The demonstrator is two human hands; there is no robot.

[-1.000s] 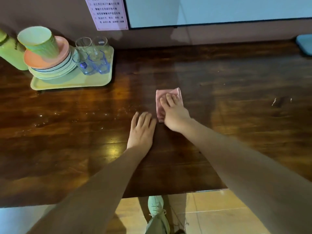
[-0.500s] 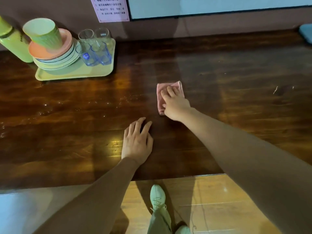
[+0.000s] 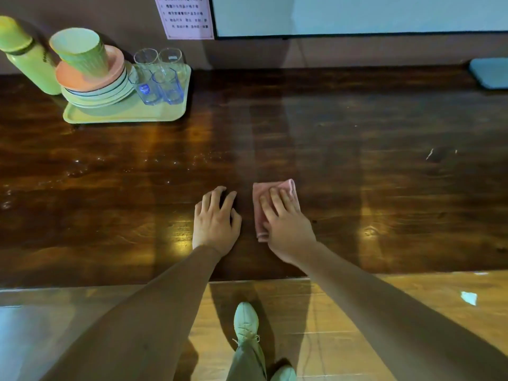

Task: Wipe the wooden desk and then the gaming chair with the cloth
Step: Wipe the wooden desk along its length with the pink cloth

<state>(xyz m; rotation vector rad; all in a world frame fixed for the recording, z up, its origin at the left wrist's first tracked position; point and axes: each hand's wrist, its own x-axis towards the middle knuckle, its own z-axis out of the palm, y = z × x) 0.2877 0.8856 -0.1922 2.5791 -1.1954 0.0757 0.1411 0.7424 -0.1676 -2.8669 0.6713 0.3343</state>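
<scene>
A folded pink cloth [image 3: 259,193] lies flat on the dark wooden desk [image 3: 357,138], near its front edge. My right hand [image 3: 286,229] presses on the cloth with straight, spread fingers and covers most of it. My left hand [image 3: 215,221] rests flat on the bare wood just left of the cloth, holding nothing. A faint duller streak runs back across the desk from the cloth. No gaming chair is in view.
A yellow-green tray [image 3: 123,114] at the back left carries stacked plates [image 3: 96,86], a green cup [image 3: 79,50] and several glasses [image 3: 159,75]. A green bottle [image 3: 27,59] stands beside it. A blue object [image 3: 492,72] sits at the far right. White specks [image 3: 429,154] mark the right side.
My right hand has drawn the cloth toward the desk's front edge. My left hand stays flat on the wood and now lies right beside the cloth.
</scene>
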